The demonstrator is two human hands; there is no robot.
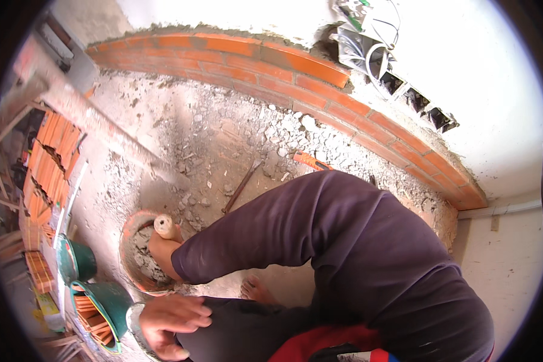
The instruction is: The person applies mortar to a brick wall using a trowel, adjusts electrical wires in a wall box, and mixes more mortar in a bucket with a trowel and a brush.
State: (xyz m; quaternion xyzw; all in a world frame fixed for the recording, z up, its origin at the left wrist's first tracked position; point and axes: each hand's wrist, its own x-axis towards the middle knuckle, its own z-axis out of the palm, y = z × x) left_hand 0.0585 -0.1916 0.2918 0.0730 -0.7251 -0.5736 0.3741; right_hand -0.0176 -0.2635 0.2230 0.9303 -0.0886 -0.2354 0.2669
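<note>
My right arm, in a dark sleeve, bends across the middle and reaches down to the left. At its end my right hand (164,253) is closed around a tool with a round wooden handle (165,225); the tool's working end is hidden. Both are over a round reddish tub (125,246) holding grey mortar (143,256). Nearer the lower edge, my left hand (170,326) holds nothing. Its fingers are stretched out, the tips lying against dark cloth that looks like my knee (241,326). A bare foot (256,289) shows on the dusty floor beyond that.
A low brick wall (368,114) curves along the far and right sides. Rubble (283,130), a metal bar (242,186) and an orange-handled tool (311,160) lie before it. Green buckets (111,295) and stacked bricks (54,157) stand left, near a slanting post (102,127). Wires (374,57) hang upper right.
</note>
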